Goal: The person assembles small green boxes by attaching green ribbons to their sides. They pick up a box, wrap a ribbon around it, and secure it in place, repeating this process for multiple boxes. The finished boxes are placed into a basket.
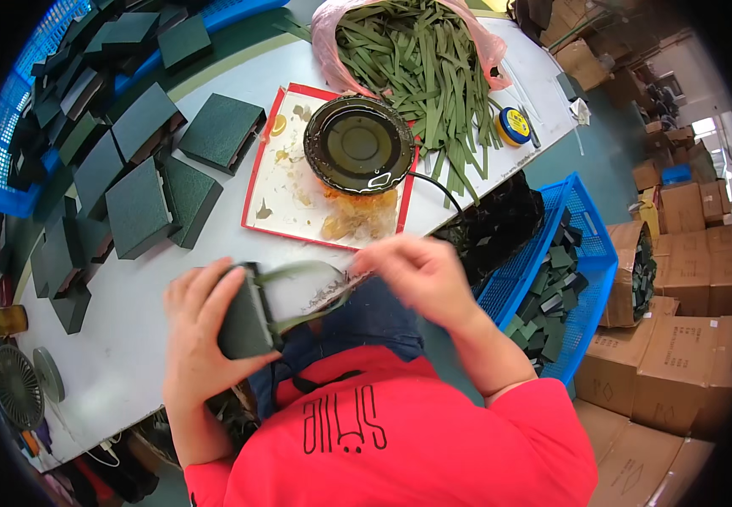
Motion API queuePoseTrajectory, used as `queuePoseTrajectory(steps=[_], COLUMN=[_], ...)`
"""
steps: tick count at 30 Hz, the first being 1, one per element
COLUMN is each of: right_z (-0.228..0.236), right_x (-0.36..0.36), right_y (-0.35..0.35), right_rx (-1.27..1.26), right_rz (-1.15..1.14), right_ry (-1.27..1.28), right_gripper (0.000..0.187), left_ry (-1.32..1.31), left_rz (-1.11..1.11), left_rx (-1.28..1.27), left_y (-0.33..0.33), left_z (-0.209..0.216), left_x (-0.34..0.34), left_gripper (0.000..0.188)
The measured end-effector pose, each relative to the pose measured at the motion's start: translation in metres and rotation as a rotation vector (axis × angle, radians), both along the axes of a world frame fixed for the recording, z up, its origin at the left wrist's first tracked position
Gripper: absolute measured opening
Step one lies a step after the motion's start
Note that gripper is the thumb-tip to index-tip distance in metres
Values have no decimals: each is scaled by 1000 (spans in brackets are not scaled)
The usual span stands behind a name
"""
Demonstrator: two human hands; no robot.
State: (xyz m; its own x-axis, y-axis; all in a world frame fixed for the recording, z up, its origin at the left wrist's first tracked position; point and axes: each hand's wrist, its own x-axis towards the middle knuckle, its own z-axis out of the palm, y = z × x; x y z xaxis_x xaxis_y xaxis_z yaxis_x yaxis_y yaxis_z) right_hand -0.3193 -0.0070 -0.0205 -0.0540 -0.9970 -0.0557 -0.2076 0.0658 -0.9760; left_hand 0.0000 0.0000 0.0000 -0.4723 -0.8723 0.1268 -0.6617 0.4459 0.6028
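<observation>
My left hand is wrapped round a small dark green box, tilted on its side at the table's near edge. From the box's right side a green ribbon bows out in a loop toward my right hand. That hand is slightly blurred, its thumb and fingers drawn together in a pinch by the far bend of the loop. Whatever lies between those fingertips is too small and smeared to make out. Brown residue marks the table edge beneath the loop.
Ahead, a round pan of dark liquid sits on a stained red-rimmed tray, its black cable trailing right. Green strips spill from a pink bag. Several green boxes cover the left. A blue crate stands right, beside cartons.
</observation>
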Motion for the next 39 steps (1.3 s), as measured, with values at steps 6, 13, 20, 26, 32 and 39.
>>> queuePoseTrajectory(steps=[6, 13, 20, 26, 32, 39], right_z=[-22, -43, -53, -44, 11, 14], right_x=[-84, -127, -133, -121, -81, -32], right_y=[-37, -32, -28, -24, -4, 4], right_rx=[-226, 31, 275, -153, -318, -67], right_rz=[-510, -627, -452, -445, -83, 82], right_ry=[306, 580, 138, -1, -151, -430], right_gripper=[15, 50, 38, 22, 20, 13], left_ry=[-285, -35, 88, 132, -128, -159], left_rz=[335, 490, 665, 489, 237, 155], left_rx=[-45, 168, 259, -315, -240, -6], left_y=[7, 11, 8, 11, 2, 0], left_z=[-8, -11, -28, -15, 5, 12], left_x=[17, 48, 75, 66, 33, 20], left_gripper=[91, 50, 24, 27, 33, 70])
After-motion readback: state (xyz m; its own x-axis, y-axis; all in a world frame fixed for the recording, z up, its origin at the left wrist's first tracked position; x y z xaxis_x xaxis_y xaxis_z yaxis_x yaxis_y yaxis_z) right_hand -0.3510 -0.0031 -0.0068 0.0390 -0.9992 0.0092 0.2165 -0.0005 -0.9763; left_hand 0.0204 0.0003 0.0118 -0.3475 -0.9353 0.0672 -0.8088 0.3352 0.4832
